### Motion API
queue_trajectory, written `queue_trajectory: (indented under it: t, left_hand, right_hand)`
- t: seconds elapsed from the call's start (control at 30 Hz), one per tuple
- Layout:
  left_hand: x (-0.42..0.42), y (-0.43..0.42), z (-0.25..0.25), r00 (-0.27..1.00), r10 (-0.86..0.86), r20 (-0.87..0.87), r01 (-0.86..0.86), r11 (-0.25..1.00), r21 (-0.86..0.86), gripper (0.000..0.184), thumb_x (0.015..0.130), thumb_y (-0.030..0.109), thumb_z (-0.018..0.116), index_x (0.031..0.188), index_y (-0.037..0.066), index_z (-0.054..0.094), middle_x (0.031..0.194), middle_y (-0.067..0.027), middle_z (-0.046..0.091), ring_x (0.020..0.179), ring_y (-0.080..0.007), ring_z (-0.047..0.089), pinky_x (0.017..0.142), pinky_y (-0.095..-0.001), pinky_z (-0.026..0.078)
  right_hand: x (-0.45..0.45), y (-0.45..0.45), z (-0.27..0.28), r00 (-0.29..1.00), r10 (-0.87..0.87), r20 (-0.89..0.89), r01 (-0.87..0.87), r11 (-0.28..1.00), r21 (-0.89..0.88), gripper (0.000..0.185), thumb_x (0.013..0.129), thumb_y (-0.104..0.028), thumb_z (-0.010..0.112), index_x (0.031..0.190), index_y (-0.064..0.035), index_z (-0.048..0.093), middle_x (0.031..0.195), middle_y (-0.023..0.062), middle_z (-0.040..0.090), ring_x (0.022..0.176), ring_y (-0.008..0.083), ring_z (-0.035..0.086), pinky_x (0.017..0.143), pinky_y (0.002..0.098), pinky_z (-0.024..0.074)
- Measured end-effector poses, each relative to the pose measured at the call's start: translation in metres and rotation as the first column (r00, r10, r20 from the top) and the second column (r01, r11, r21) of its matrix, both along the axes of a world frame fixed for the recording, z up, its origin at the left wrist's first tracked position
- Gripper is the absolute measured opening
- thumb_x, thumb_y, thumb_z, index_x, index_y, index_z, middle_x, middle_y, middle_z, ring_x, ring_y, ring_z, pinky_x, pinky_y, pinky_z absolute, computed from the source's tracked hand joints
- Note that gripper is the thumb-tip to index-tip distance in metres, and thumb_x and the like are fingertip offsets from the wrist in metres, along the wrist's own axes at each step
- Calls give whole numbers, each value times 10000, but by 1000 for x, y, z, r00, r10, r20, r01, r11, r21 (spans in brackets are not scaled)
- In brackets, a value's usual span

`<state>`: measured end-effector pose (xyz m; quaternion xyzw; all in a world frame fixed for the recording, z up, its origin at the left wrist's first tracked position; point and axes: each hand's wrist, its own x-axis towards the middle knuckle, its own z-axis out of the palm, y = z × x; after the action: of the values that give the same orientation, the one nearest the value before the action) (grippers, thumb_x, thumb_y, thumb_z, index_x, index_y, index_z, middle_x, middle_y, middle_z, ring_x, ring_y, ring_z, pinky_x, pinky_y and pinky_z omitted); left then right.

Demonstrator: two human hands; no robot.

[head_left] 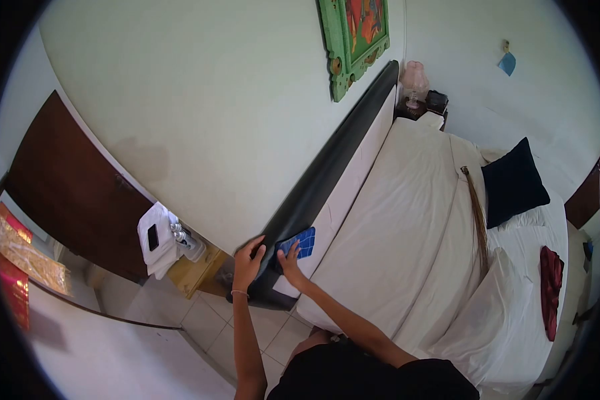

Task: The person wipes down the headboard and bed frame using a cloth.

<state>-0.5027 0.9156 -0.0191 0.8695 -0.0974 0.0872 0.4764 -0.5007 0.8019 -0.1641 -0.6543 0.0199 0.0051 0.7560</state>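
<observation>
Near end of a bed [407,193] and its headboard [317,187], seen from above. Rests the right hand [291,262] on a blue checked cloth [305,240], with fingers parted and bent over the near part of it, not clenched into a fist. Locates the cloth against the headboard, across the border between black rim and pale panel [353,177]. Sets the left hand [249,259] just beside, at the outer edge of the rim, with fingers curled and thumb apart; shows no loose object there. Cannot tell whether gripping that edge or merely leaning on it.

Judged as the step in hand: passing the cloth over the headboard with the right hand, while steadying with the left. Cannot tell from a single view whether sliding or at rest. Calls next, by the same judgement, for even pressure through flattened fingers, a hold firm enough to prevent bunching, and a path along the rim. Calls also for a longer reach or a shift of footing for the far stretch, near the pink lamp [415,79].

Well apart from both hands, on the bed: a stick broom [479,213] and a dark pillow [513,183].
</observation>
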Motion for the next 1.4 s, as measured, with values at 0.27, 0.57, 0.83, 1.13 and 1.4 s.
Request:
queue_trajectory:
  t: [0.27, 0.57, 0.83, 1.13, 1.4]
  left_hand:
    - [-15, -10, 9, 1000, 3, 5, -3, 993, -118, 340, 957, 193, 599, 1247, 19, 631, 1247, -133, 651, 1163, -204, 601, 1014, -324, 436]
    - [-79, -13, 20, 952, -80, 294, -112, 807, 580, 386, 961, 116, 499, 1335, 140, 592, 1444, -180, 475, 1319, -330, 462, 1116, -451, 329]
    - [-104, -6, -2, 901, 351, 256, -400, 900, 175, 390, 966, 111, 479, 1342, 88, 579, 1432, -219, 464, 1338, -374, 428, 1152, -463, 255]
    - [-112, 9, 1, 978, 109, 175, -181, 862, 473, 451, 994, 90, 401, 1443, 64, 440, 1543, -129, 349, 1441, -308, 292, 1195, -463, 172]
    - [-131, 6, 7, 973, 132, 191, -232, 597, 768, 609, 945, 175, 543, 1502, 67, 321, 1574, -120, 276, 1441, -330, 259, 1192, -496, 153]
  right_hand:
    - [-112, 43, 38, 899, 151, 410, 39, 907, -420, 883, 915, -299, 644, 1491, 66, 83, 1456, 487, -74, 1368, 659, -24, 1124, 629, 177]
    - [-132, 24, 49, 766, 474, 434, 23, 654, -756, 711, 926, -266, 598, 1486, 11, 257, 1512, 410, 71, 1428, 555, 94, 1138, 603, 209]
    - [-116, -2, 66, 672, 524, 523, -13, 715, -699, 484, 965, -181, 540, 1408, -45, 401, 1575, 258, 159, 1475, 411, 143, 1166, 586, 140]
    - [-94, 1, 69, 715, 441, 542, -66, 815, -576, 376, 823, 89, 569, 1161, -71, 531, 1593, 166, 214, 1479, 348, 191, 1158, 593, 165]
    - [-124, -10, 57, 795, 322, 514, -92, 902, -423, 429, 799, 81, 592, 1202, -69, 575, 1577, 194, 235, 1459, 398, 219, 1175, 532, 188]
